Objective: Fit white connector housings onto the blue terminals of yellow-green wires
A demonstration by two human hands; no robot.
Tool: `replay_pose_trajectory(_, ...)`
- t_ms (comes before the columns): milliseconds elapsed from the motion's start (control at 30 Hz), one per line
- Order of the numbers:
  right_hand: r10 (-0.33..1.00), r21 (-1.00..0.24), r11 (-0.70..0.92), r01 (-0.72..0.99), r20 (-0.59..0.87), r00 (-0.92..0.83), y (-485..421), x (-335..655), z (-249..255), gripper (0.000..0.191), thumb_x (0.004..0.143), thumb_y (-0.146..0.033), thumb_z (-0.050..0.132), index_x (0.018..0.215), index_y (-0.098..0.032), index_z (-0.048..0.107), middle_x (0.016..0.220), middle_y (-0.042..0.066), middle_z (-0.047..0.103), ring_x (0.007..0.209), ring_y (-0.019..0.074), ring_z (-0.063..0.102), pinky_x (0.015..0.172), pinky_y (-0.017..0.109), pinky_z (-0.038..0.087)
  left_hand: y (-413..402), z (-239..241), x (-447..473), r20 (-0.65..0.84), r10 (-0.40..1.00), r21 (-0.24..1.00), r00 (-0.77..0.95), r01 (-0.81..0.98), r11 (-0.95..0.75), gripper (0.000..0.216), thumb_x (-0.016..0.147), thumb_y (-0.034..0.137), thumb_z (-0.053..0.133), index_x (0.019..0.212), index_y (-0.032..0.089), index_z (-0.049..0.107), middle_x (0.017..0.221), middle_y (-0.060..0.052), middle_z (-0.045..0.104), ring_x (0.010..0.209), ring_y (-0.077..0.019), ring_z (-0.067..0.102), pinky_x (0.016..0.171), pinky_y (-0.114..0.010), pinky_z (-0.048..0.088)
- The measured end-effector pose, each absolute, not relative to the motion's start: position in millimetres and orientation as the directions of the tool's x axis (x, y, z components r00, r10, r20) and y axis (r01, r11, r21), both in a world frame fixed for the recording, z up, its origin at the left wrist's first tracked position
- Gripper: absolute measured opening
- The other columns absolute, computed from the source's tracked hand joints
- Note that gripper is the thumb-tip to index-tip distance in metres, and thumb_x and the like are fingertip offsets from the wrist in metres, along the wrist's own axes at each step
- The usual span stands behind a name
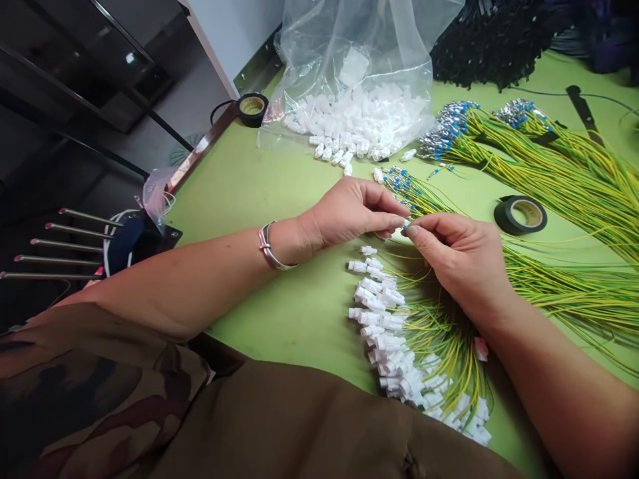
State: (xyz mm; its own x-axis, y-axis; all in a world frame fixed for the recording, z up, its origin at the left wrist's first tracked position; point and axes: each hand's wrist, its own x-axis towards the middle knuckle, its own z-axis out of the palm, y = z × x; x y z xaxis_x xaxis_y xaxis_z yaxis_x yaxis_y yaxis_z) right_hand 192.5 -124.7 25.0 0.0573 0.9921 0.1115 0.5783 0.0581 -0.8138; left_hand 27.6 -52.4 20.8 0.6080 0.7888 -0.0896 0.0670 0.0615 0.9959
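My left hand [354, 211] is closed in a pinch around a small white connector housing, mostly covered by the fingers. Meeting it fingertip to fingertip, my right hand [456, 256] pinches a thin wire with a blue-banded terminal [405, 225] at its end. Just behind the hands lies a bunch of yellow-green wires with blue-banded terminals [407, 186]. Below them, on the green table, a fanned row of white connector housings [382, 319] sits on the ends of yellow-green wires [444, 332].
A clear plastic bag [349, 73] of loose white housings [359, 123] stands at the back. Thick wire bundles [539, 159] lie at right. One tape roll [520, 215] rests beside them, another tape roll [252, 109] at the table's back left edge. Metal rods [74, 239] stick out at left.
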Motion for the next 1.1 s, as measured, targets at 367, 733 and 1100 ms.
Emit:
replay_pose_trajectory(367,0.988,-0.741,0.109,0.663,0.154,0.009,-124.4,191.5,26.7,0.012,0.079,-0.024,0.059,0.068,-0.02,0.063,0.052,-0.003,0.051,0.046,0.011,0.043,0.048,0.025,0.035,-50.2,17.8,30.1,-0.113,0.793,0.982,0.598,0.19,-0.004,0.009,0.071,0.019,0.071,0.078,0.013,0.073,0.059,-0.002,0.065,0.05,-0.0083,0.057,0.053,-0.023,0.05)
replay_pose_trajectory(733,0.945,-0.208,0.187,0.96,0.304,-0.118,-108.0,214.6,12.7,0.014,0.074,-0.031,0.064,0.083,-0.02,0.064,0.07,0.007,0.06,0.07,0.0236,0.052,0.065,0.037,0.036,-57.2,34.5,23.8,-0.049,0.491,0.898,0.87,0.254,-0.36,0.018,0.07,0.031,0.07,0.061,0.016,0.068,0.056,0.001,0.061,0.056,-0.0101,0.055,0.056,-0.023,0.043)
replay_pose_trajectory(1100,0.95,-0.111,0.212,0.971,0.258,-0.177,-114.9,204.7,11.1,0.017,0.08,-0.036,0.059,0.082,-0.019,0.061,0.073,0.009,0.059,0.075,0.0254,0.05,0.063,0.035,0.029,-28.5,2.9,20.9,0.275,0.683,0.611,0.676,0.426,-0.668,0.01,0.07,0.025,0.071,0.077,0.019,0.066,0.083,-0.005,0.059,0.085,-0.0192,0.053,0.076,-0.033,0.043)
